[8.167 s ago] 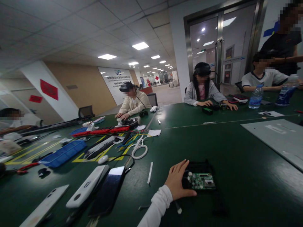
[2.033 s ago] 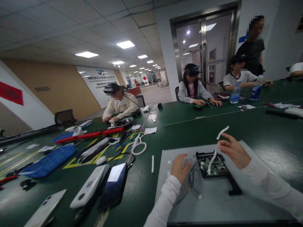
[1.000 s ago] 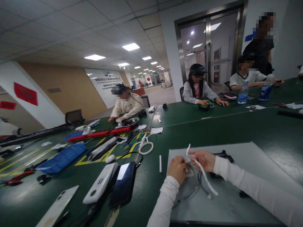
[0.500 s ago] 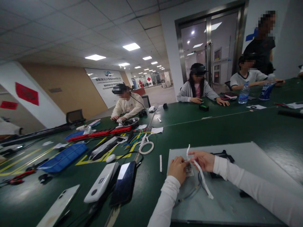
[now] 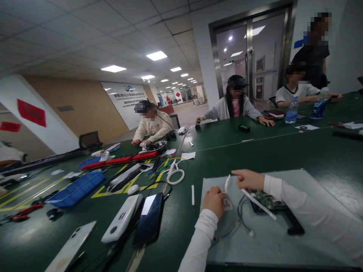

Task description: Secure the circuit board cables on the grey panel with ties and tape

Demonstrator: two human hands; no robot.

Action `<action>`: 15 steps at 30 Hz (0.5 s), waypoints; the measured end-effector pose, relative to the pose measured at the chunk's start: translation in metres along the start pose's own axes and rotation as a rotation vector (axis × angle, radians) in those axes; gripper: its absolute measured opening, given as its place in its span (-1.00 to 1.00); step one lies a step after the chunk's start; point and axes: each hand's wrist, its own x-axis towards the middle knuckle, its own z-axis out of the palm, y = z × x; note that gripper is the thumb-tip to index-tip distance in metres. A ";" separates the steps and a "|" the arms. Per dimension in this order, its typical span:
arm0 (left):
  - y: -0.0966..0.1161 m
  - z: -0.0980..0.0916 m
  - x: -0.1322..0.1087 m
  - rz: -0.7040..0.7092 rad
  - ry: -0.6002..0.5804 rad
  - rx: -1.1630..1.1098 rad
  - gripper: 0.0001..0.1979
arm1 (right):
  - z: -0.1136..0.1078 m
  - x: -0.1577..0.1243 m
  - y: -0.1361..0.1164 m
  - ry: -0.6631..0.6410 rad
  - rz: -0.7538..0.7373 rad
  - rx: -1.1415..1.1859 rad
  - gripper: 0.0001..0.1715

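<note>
Over a grey board (image 5: 272, 245), my left hand (image 5: 214, 202) has its fingers closed on a small pale square part (image 5: 227, 204). A short white strip (image 5: 227, 184) stands up from those fingertips. To its right, my right hand (image 5: 249, 180) has its index finger extended and the other fingers curled. A longer white strip (image 5: 261, 205) hangs from the curled fingers across the board. Below the right hand lies a black device with an exposed green circuit board (image 5: 268, 200). Thin grey cables (image 5: 241, 215) run between the hands. What the left fingertips cover is hidden.
Another white strip (image 5: 193, 195) lies left of the board. A dark phone (image 5: 148, 226), white power bank (image 5: 121, 219), white phone (image 5: 70, 247) and blue tray (image 5: 76, 189) sit further left. Several people sit across the green table; one person's hand touches a black box (image 5: 197, 125).
My right hand has moved right and away from my left hand, carrying the longer white strip and uncovering the circuit board. Across the table, a person has reached to a small black box.
</note>
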 end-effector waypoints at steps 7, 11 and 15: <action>0.020 -0.022 -0.009 0.092 0.107 -0.119 -0.70 | -0.051 -0.062 -0.031 0.134 -0.231 0.140 -0.54; 0.066 -0.026 -0.024 0.423 0.051 -0.265 -0.61 | -0.086 -0.089 -0.010 0.292 -0.208 0.358 -0.74; 0.106 0.009 -0.037 0.717 -0.006 -0.310 -0.56 | -0.111 -0.100 0.017 0.382 -0.193 0.451 -0.78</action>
